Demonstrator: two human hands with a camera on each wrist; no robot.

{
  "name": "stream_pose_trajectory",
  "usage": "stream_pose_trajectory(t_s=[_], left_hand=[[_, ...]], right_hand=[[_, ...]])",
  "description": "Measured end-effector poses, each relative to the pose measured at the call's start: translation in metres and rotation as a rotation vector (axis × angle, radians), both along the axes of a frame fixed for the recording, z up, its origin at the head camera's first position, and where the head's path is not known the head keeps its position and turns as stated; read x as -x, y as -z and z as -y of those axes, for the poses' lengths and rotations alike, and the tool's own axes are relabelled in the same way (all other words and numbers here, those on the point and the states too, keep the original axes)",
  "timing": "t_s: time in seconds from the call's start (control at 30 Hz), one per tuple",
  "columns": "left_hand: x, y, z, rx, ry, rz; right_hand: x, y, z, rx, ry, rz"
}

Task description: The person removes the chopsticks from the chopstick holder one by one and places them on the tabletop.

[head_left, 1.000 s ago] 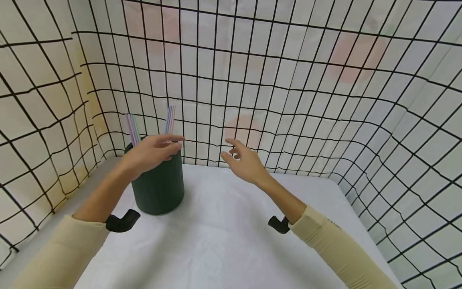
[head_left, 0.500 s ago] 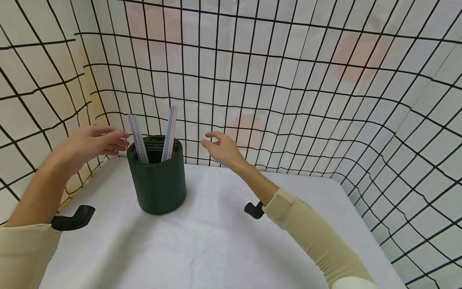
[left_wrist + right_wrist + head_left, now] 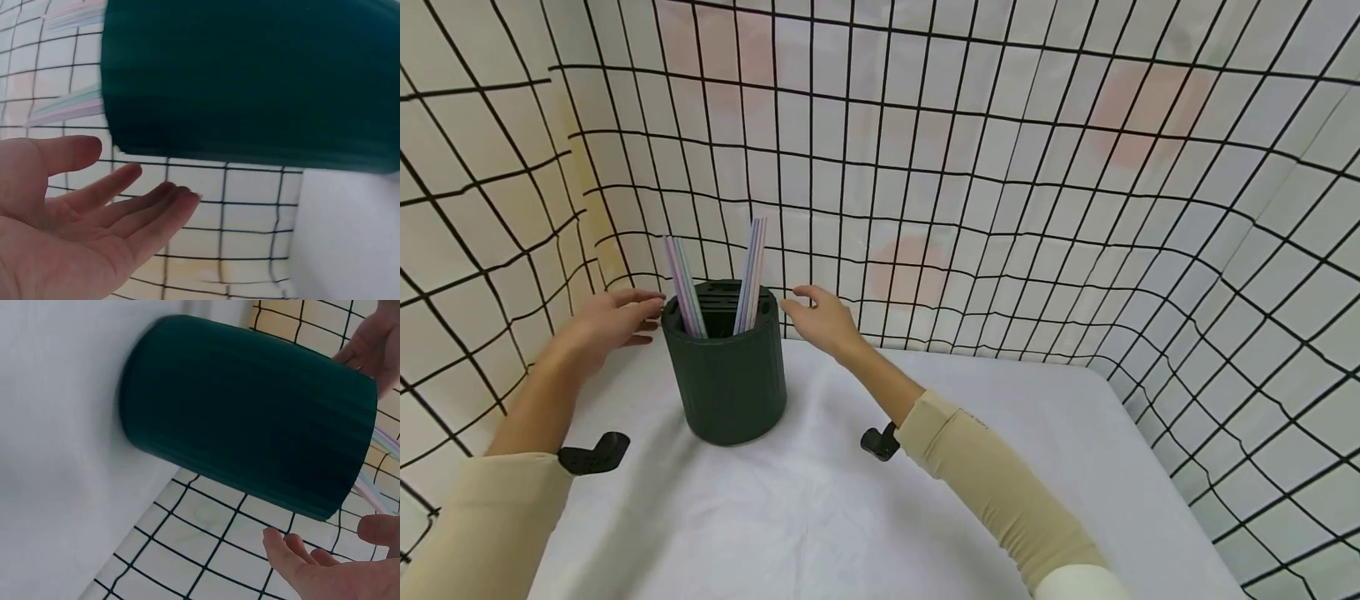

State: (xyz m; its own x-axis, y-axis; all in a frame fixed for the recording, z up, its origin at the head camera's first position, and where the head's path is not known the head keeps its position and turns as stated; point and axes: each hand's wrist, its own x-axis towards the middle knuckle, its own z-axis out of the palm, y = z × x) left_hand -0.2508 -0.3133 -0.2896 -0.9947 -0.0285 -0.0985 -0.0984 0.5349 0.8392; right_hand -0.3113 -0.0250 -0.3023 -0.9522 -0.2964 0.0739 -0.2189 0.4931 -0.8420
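A dark green ribbed holder [image 3: 727, 375] stands upright on the white table, with several pastel straws [image 3: 752, 275] sticking up out of it. My left hand [image 3: 606, 321] is at its left rim, fingers straight and relaxed, fingertips by the rim; whether they touch is unclear. My right hand [image 3: 820, 317] hovers just right of the rim, fingers loosely spread, a small gap showing. The left wrist view shows my left hand's open palm [image 3: 81, 219] under the holder [image 3: 250, 81]. The right wrist view shows the holder [image 3: 250, 419] and my right hand's fingertips [image 3: 300, 550] apart from it.
The white table [image 3: 865, 517] is enclosed by white walls with a black grid pattern [image 3: 1000, 208] at the left, back and right. The holder stands near the back left corner. Beige sleeves cover both forearms.
Both hands have closed in on the holder: the left dropped from the left toward the rim, the right moved left and nearer. One second ago the left hand was in front of the holder.
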Motion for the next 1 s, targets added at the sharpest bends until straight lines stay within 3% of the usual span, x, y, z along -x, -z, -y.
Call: stream_pose_trajectory(t_s=[0.37,0.7,1.0], left_hand=[[0.013,0.019,-0.004,-0.158,0.035,-0.025],[0.018,0.020,-0.002,-0.213,0.089,0.003],[0.021,0.024,0.003,-0.195,0.134,0.005]], right_hand=[[-0.001,0.019,0.026,0.040,0.036,0.022],[0.003,0.026,0.034,0.131,0.043,-0.035],[0.002,0.034,0.033,0.193,0.056,0.015]])
